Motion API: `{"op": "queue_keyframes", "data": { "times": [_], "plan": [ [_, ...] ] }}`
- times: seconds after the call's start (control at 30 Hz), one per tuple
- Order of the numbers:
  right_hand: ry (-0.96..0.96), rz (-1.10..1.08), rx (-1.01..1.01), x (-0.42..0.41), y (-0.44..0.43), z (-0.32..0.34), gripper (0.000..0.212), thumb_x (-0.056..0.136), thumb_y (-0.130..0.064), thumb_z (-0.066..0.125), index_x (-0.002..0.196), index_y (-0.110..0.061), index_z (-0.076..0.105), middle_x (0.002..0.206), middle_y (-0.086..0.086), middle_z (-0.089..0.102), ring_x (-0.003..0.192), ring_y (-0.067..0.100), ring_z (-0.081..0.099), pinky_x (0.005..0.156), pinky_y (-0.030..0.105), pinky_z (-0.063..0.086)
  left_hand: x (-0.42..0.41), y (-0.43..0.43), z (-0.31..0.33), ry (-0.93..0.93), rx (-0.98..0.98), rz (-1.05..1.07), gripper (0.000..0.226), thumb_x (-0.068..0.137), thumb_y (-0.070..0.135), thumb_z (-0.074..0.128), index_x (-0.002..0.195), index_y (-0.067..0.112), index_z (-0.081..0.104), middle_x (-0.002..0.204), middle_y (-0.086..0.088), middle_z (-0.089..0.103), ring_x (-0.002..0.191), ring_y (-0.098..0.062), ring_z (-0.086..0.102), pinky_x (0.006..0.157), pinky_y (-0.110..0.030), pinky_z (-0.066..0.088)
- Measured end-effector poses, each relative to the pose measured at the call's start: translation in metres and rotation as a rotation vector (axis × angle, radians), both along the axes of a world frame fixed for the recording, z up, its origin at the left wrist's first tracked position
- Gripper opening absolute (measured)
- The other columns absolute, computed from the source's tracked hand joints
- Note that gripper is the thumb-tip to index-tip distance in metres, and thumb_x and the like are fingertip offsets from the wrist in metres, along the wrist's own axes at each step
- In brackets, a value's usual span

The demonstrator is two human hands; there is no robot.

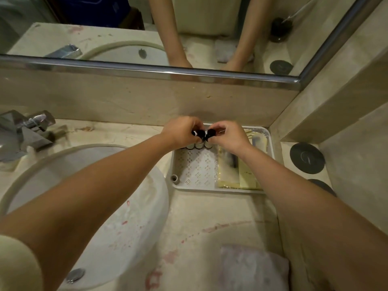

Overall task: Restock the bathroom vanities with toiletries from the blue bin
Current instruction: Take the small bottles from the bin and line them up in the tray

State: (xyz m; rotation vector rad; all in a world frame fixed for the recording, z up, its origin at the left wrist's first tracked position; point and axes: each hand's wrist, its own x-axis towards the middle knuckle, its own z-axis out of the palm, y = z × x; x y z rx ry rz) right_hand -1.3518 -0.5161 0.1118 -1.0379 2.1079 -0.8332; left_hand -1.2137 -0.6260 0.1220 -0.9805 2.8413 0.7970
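Note:
A white perforated tray sits on the vanity against the back wall. Three small toiletry bottles with black caps stand in a row at its far left end. My left hand pinches the caps of the left and middle bottles. My right hand pinches the black cap of the right bottle. Yellow sealed packets lie in the right half of the tray, with more wrapped items behind them. The blue bin is only seen dimly in the mirror.
A white basin lies to the left with a chrome faucet behind it. Two dark round lids sit on the ledge to the right. A folded white cloth lies at the front edge. A mirror runs above the backsplash.

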Motion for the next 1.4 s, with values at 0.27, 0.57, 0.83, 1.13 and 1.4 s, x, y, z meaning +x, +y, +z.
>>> {"op": "queue_keyframes", "data": {
  "times": [0.27,0.57,0.83,1.13,1.4],
  "plan": [
    [0.011,-0.008,0.033,0.004,-0.001,-0.009,0.03,0.073,-0.005,0.078,0.093,-0.025,0.07,0.098,-0.001,0.072,0.091,0.018,0.068,0.089,0.041,0.055,0.001,-0.001,-0.005,0.034,0.017,0.021,0.028,0.079,0.027,0.073,0.105,0.028,0.066,0.099,0.01,0.07,0.087,-0.013,0.063,0.065,-0.026,0.048],
    [0.024,0.023,0.044,0.007,0.0,-0.008,0.05,0.074,-0.004,0.074,0.118,-0.025,0.064,0.111,-0.003,0.067,0.098,0.015,0.064,0.082,0.03,0.054,0.003,0.003,-0.003,0.04,0.045,0.033,0.048,0.081,0.026,0.074,0.126,0.026,0.059,0.121,0.007,0.067,0.101,-0.012,0.064,0.08,-0.03,0.053],
    [0.145,0.01,-0.073,0.022,0.022,0.012,0.054,0.078,-0.012,0.072,0.128,-0.026,0.057,0.13,-0.002,0.052,0.114,0.013,0.054,0.086,0.027,0.046,0.022,0.021,0.01,0.149,-0.042,0.107,0.067,0.078,0.027,0.076,0.139,0.027,0.046,0.138,0.002,0.052,0.111,-0.02,0.057,0.084,-0.03,0.046],
    [0.356,0.132,-0.164,0.071,0.052,0.032,0.044,0.082,-0.022,0.065,0.125,-0.029,0.059,0.128,-0.01,0.053,0.11,0.012,0.053,0.075,0.027,0.046,0.086,0.059,0.016,0.284,-0.126,0.261,0.052,0.081,0.026,0.071,0.13,0.026,0.053,0.133,0.004,0.048,0.12,-0.014,0.049,0.087,-0.031,0.048],
    [0.522,0.434,-0.022,0.144,0.06,0.038,0.063,0.083,-0.024,0.063,0.143,-0.025,0.044,0.145,-0.003,0.041,0.132,0.018,0.04,0.096,0.033,0.042,0.174,0.092,0.009,0.105,-0.149,0.388,0.064,0.083,0.04,0.07,0.139,0.025,0.042,0.139,0.001,0.046,0.122,-0.018,0.048,0.092,-0.037,0.05]
  ]
}}
